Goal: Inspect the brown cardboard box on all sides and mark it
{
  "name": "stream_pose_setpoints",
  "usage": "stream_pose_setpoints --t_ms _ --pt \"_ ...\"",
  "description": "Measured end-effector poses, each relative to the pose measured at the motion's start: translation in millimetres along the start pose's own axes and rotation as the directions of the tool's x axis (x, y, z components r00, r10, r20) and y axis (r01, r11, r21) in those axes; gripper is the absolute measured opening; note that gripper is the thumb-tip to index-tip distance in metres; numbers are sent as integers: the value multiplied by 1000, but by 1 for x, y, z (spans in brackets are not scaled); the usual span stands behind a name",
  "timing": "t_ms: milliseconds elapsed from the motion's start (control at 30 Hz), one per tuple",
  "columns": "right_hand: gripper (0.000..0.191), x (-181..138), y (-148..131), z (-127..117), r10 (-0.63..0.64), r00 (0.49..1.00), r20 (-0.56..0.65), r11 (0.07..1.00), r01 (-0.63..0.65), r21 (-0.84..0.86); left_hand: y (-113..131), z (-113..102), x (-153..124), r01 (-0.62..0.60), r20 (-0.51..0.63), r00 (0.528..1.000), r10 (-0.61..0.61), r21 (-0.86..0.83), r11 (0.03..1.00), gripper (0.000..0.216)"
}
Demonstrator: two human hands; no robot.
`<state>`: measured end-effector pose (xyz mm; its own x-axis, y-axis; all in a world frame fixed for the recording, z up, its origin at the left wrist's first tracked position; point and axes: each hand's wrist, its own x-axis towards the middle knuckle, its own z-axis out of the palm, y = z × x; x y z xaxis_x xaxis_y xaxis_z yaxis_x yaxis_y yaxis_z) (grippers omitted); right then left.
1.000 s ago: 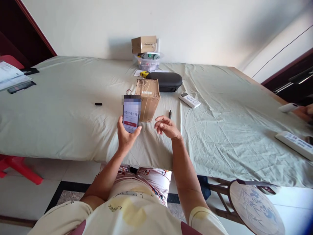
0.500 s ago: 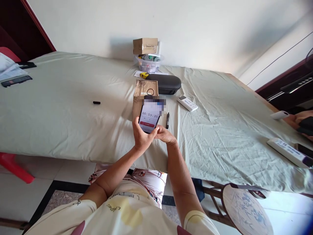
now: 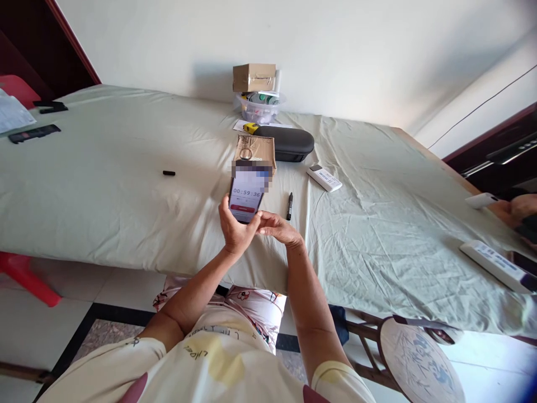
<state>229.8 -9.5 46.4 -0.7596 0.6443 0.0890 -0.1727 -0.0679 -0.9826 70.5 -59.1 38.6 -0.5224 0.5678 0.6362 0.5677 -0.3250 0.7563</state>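
Observation:
A smartphone (image 3: 247, 184) is tilted up over the near part of the table, its screen showing a running timer at 00:59:36 above a red button. The phone's top is blurred out. My left hand (image 3: 238, 229) is wrapped around its lower part, thumb on the right side. Against the lower right corner, my right hand (image 3: 277, 228) has its fingers bent and closed, close to the left thumb; its fingertips are partly hidden. Behind the phone lies a cardboard box (image 3: 264, 148) with a dark ring-shaped mark or band on top. A black marker (image 3: 290, 206) lies right of the phone.
A black case (image 3: 289, 143), a yellow tape measure (image 3: 250, 128) and a white handheld device (image 3: 324, 178) lie beyond. Against the wall, a small carton (image 3: 254, 77) tops a clear tub (image 3: 260, 109). A black cap (image 3: 169, 173) lies left. Someone's arm (image 3: 522, 207) shows at right.
Both hands have shifted the phone slightly left, and the timer has gone from 00:59:35 to 00:59:36. The view has shifted a little; the table objects keep their places.

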Motion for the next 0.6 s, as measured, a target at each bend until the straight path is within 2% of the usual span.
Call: stream_pose_setpoints --t_ms 100,200,333,467,600 --pt "61 -2 -3 -2 16 999 -31 999 -15 29 -22 -15 23 81 -35 996 -79 76 994 97" --pt "58 -3 -4 -5 15 994 -110 1000 -15 4 -50 -36 55 200 -34 980 -197 205 958 96" --pt "54 -5 -7 -7 18 981 -196 999 -26 -40 -82 -65 93 333 16 923 -384 466 820 91" --pt "49 -4 -8 -7 1 946 -325 996 -29 -81 -101 -84 106 328 82 864 -498 658 678 85" --pt "45 -1 -3 -11 -3 874 -486 996 -42 -82 -108 -88 104 274 109 847 -520 749 604 77"
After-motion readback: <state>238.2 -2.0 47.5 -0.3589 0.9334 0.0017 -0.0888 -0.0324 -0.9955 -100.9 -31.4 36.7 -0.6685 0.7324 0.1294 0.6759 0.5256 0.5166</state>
